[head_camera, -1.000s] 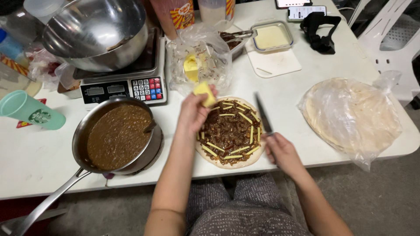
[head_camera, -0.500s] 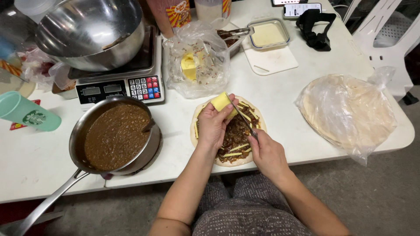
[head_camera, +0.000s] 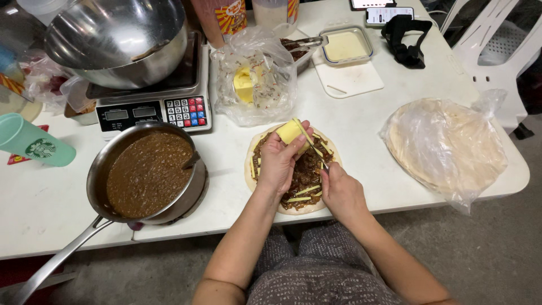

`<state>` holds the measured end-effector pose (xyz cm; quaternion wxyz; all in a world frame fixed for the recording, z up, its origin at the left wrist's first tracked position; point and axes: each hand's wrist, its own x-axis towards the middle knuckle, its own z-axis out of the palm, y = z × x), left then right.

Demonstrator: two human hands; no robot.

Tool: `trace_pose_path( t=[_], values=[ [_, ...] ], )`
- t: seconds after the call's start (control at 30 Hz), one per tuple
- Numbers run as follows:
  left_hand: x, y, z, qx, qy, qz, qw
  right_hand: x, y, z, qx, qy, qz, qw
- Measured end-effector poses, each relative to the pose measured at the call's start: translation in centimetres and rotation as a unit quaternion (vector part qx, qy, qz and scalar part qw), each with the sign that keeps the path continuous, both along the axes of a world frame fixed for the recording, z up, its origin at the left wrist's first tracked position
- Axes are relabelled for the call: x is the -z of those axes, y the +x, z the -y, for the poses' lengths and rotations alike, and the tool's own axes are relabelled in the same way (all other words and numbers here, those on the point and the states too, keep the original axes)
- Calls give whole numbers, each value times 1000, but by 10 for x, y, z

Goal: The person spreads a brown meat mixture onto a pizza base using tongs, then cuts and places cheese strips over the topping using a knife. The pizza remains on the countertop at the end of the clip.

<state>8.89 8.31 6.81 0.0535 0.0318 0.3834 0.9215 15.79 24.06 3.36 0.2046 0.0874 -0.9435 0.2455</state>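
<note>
My left hand holds a yellow block of cheese above a round flatbread on the white table. The flatbread is spread with dark brown filling and several yellow cheese strips. In my right hand is a knife, its blade laid against the right side of the cheese block. Both hands hover over the flatbread, close together.
A steel pan of brown sauce sits left of the flatbread. Behind it a scale carries a big steel bowl. A plastic bag with cheese, a white cutting board, a bagged flatbread stack and a green cup stand around.
My right hand brought the knife in from the flatbread's right side up to the cheese block. My left hand stayed over the flatbread holding the cheese.
</note>
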Motion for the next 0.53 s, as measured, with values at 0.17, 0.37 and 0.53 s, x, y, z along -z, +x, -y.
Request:
trace_pose_path(
  t=[0.17, 0.37, 0.53],
  values=[
    [14, -18, 5, 17, -21, 12, 1000, -3, -11, -9, 3, -25, 154, 988],
    [16, -97, 52, -157, -276, 89, 944, -20, 5, -41, 7, -110, 205, 973],
    [16, -176, 97, -342, -313, -2, 886, -21, 16, -58, 41, -148, 259, 954]
  ],
)
